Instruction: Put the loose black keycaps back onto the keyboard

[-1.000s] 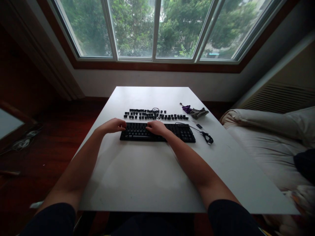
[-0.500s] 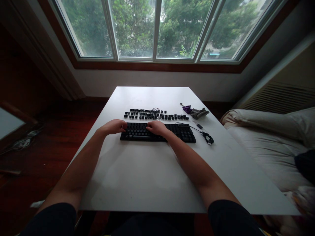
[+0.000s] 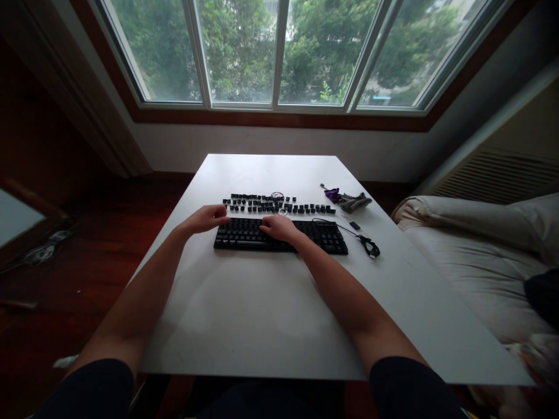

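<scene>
A black keyboard lies across the middle of the white table. Behind it are rows of several loose black keycaps. My left hand hovers just off the keyboard's far left corner, its fingers stretched towards the left end of the keycap rows and holding nothing I can see. My right hand rests on the middle of the keyboard, fingers bent down onto the keys, nothing visible in them.
The keyboard's black cable is coiled at its right end, near a small dark piece. A purple item and a grey bundle lie at the back right. A bed adjoins the table's right side. Windows are ahead.
My left hand has lifted off the keyboard's left end and moved a little up and right, towards the loose keycaps. My right hand has stayed on the keyboard.
</scene>
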The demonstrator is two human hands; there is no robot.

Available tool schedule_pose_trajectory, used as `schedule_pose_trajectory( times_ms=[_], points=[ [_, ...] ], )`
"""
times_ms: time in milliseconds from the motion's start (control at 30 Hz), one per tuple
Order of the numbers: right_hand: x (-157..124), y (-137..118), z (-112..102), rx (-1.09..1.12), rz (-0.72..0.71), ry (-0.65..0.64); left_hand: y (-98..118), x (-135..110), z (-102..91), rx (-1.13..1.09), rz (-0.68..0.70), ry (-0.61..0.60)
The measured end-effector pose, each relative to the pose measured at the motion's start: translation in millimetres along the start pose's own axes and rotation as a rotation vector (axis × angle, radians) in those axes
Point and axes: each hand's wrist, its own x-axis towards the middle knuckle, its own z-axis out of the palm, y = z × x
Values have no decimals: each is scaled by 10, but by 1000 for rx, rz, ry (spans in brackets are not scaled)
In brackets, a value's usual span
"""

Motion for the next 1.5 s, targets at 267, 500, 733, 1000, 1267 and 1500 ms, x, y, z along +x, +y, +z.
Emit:
schedule_pose_trajectory(
  times_ms=[267, 500, 733, 1000, 1267, 1500],
  points=[
    [9, 1, 10, -11, -8, 6, 60, 77, 245, -639, -166, -55],
    [7, -10, 0, -8, -2, 7, -34, 196, 537, -653, -423, -50],
    [-43, -97, -39, -58, 2, -3, -369, 201, 411, -469, -382, 282],
    [-157, -454, 10, -79, -139, 174, -914, 235, 550, -76, -368, 507],
    [-225, -578, 88, -37, -335, 245, -973, 504, 573, 180, -236, 478],
    [-198, -566, 163, -41, -325, 271, -979, 607, 582, 267, -212, 468]
  ],
)
